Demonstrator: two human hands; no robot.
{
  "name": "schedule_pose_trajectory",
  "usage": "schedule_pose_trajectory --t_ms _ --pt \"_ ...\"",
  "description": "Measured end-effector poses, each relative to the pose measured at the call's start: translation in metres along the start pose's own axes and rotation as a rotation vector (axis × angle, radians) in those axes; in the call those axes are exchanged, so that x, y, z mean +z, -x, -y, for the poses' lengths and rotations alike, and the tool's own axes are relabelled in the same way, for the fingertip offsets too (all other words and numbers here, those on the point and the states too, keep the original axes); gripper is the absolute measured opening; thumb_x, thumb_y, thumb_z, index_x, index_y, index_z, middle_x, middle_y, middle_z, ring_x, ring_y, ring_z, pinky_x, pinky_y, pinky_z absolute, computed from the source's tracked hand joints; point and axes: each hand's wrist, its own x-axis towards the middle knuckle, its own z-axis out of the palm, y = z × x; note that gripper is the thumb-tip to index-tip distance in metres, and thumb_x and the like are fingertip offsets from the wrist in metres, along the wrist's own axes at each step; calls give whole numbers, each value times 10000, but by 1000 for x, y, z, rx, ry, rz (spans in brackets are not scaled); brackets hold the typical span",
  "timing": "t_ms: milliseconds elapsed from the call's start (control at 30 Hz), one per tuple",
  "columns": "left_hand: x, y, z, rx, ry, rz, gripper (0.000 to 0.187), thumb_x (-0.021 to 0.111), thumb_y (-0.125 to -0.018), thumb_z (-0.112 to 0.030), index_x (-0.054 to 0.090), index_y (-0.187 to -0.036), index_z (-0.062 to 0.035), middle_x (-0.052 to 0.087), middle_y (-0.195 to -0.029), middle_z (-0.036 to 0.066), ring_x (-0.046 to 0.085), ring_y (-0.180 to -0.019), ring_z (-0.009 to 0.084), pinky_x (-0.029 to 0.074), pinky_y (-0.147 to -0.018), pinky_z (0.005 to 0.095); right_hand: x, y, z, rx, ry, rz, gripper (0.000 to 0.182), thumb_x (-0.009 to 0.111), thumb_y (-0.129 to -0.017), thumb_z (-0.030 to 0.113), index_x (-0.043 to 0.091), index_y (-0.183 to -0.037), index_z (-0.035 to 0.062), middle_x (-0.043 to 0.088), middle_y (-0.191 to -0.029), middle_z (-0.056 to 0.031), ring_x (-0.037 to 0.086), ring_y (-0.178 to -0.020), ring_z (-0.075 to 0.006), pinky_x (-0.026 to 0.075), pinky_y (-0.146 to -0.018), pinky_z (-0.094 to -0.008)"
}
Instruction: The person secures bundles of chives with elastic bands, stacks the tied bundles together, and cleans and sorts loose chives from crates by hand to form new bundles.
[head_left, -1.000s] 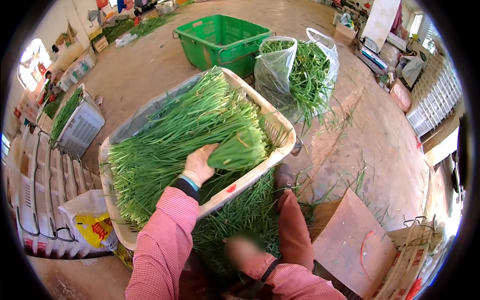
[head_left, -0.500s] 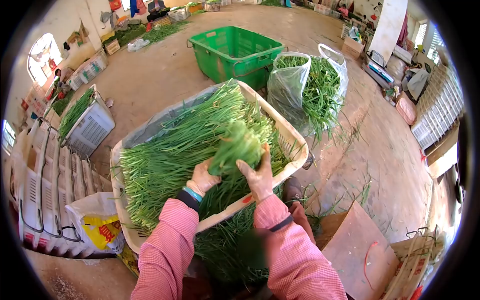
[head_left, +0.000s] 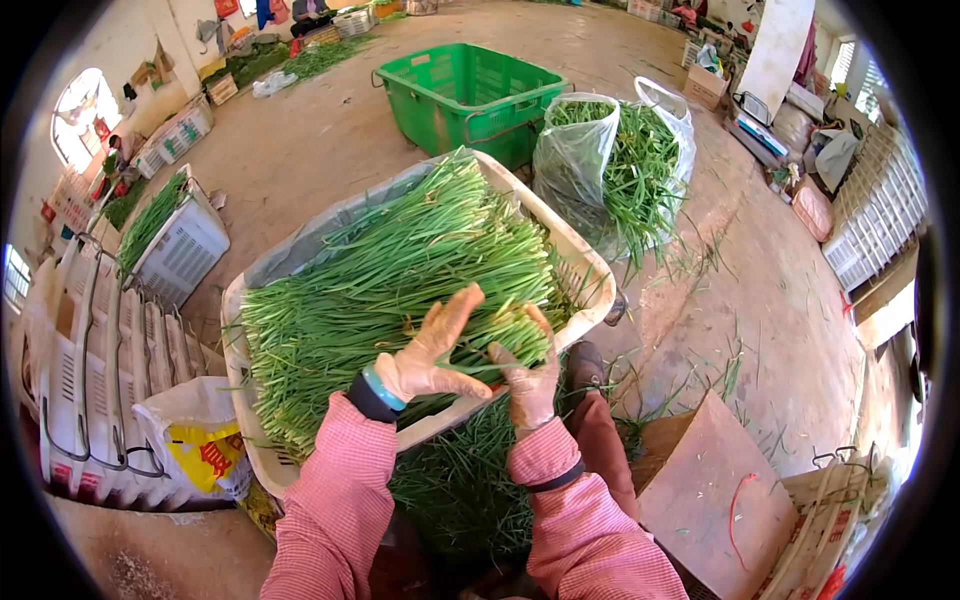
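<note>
A pale plastic crate [head_left: 598, 312], lined with grey plastic, holds a thick layer of long green garlic chives [head_left: 370, 270]. My left hand [head_left: 430, 352] is over the near side of the chives, its fingers spread and nothing gripped. At the near right corner, my right hand [head_left: 528, 385] touches the pale cut ends [head_left: 515, 328] of the chives, thumb and fingers apart. Loose green leaves [head_left: 460, 490] lie below the crate's near rim, between my arms.
Beyond the crate stand a green basket [head_left: 425, 112] and a clear plastic bag [head_left: 575, 180] stuffed with leaves. Stacked white crates [head_left: 95, 390] are at left, beside a white and yellow sack [head_left: 205, 450]. An open cardboard box [head_left: 715, 490] sits at right. People sit farther back.
The bunch of chives that was between my hands now lies on the layer in the crate. My left hand has let go and spread its fingers; my right hand has opened at the cut ends.
</note>
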Motion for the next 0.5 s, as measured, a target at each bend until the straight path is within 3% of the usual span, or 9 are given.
schedule_pose_trajectory --t_ms 33,67,100,167,200,267,333,400,500 --pt "4 -1 -9 -38 -52 52 1076 642 -645 -571 30 -1376 -71 178 -1411 100 141 -1306 246 65 -1062 410 10 7 2 -57 63 55 626 678 -687 -6 375 -1233 42 503 -1122 -97 520 -986 -183 467 -823 -289" --pt "10 1 -6 -31 -49 58 1076 642 -645 -571 30 -1376 -71 178 -1411 100 141 -1306 246 65 -1062 410 17 12 2 -113 128 107 660 706 -682 43 363 -1246 47 478 -1157 -103 502 -1019 -192 455 -849 -301" --pt "17 5 4 -262 799 21 1012 674 -651 -505 105 -1361 -61 260 -1370 102 229 -1270 242 135 -1053 410 17 13 -6 -135 189 159 740 745 -661 146 335 -1271 61 444 -1191 -112 473 -1060 -212 423 -894 -311" --pt "24 24 21 -46 1007 -70 800 751 -651 -265 317 -1281 -33 473 -1211 93 464 -1113 227 359 -966 382 28 22 -14 -241 531 206 755 739 -664 193 320 -1279 66 455 -1167 -146 475 -1063 -258 406 -907 -339" --pt "20 34 11 -162 1386 -172 779 786 -592 -120 374 -1246 -20 513 -1162 95 524 -1036 215 427 -902 356 37 25 -12 -330 700 265 770 733 -663 194 305 -1290 69 455 -1160 -162 466 -1075 -285 395 -917 -356" --pt "20 62 28 -185 1508 -267 746 773 -595 -69 392 -1234 -16 495 -1187 95 498 -1071 217 406 -922 368 49 35 -11 -328 816 414 812 718 -643 148 268 -1314 63 431 -1192 -194 431 -1101 -341 350 -954 -387" --pt "17 76 32 -279 1580 -352 769 778 -572 -44 396 -1239 -23 490 -1196 88 484 -1085 209 390 -932 360 61 45 -1 -372 845 430 872 710 -607 99 225 -1330 37 382 -1248 -211 376 -1150 -373 300 -995 -388" --pt "12 81 34 -281 1159 -335 756 776 -579 -60 409 -1240 -32 489 -1200 79 477 -1089 198 377 -938 343 56 53 7 -479 957 303 910 732 -576 93 218 -1322 4 318 -1303 -216 333 -1192 -372 282 -1008 -381" --pt "-2 77 8 -328 1206 -358 688 743 -603 -42 442 -1222 -39 509 -1176 50 495 -1056 177 403 -892 305 21 50 -31 -230 832 285 1050 775 -527 116 116 -1336 -2 287 -1303 -239 290 -1216 -381 276 -1008 -381"
